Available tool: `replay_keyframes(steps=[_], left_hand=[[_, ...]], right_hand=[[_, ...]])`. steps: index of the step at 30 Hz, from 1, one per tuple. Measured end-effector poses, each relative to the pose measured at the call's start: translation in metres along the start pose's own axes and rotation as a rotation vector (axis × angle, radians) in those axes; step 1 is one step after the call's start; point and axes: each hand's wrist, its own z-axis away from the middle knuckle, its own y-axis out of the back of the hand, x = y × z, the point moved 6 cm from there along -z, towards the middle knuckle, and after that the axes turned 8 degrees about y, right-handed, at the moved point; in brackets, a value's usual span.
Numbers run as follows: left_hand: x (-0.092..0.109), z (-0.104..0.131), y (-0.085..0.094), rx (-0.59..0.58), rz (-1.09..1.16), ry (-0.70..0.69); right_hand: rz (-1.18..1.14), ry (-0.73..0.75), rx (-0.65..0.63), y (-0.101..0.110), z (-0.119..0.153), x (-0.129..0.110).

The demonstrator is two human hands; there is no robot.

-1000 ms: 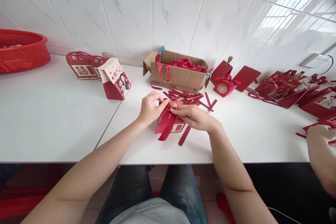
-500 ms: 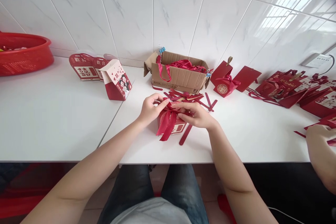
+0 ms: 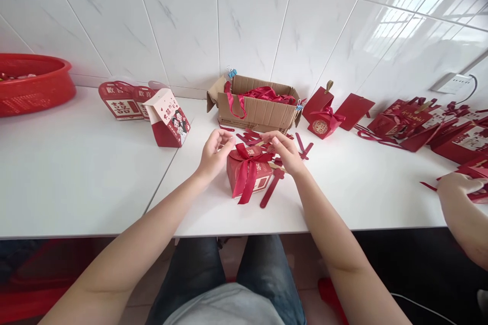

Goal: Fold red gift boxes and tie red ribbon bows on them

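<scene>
A small red gift box [image 3: 234, 175] stands near the table's front edge, with a red ribbon bow [image 3: 249, 166] tied on its top and two tails hanging down its front. My left hand [image 3: 216, 152] is just left of the box, its fingers apart and holding nothing. On the other side, my right hand [image 3: 285, 152] hovers over the box's right rear, also open with nothing in it. Red strips with flower-shaped ends lie behind and beside the box, one strip [image 3: 270, 194] at its right front.
Behind is a cardboard box [image 3: 255, 114] of red ribbon. A white-and-red box [image 3: 168, 119] and a red basket [image 3: 41, 86] stand left. Red gift boxes [image 3: 324, 124] stand right. Another person's hand [image 3: 457, 190] touches a red item at far right.
Both hands have let go of the bow and moved apart, my left hand to the left and my right hand up and back. The bow and box top are now uncovered.
</scene>
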Motion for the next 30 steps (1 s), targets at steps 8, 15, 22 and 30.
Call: replay_keyframes(steps=[8,15,22,30], left_hand=[[0.0,-0.004,0.007,0.012,0.021,-0.03],[-0.009,-0.003,0.0,-0.09,0.025,-0.014],[-0.031,-0.002,-0.012,-0.311,-0.07,0.088],[-0.019,0.003,-0.004,-0.152,-0.161,-0.101]], right_hand=[[-0.401,-0.095,-0.564,-0.013,0.011,0.011],[-0.418,-0.195,-0.626,-0.019,0.02,0.028],[-0.414,-0.228,-0.466,-0.017,0.016,0.039],[-0.259,-0.011,-0.145,0.012,0.003,0.018]])
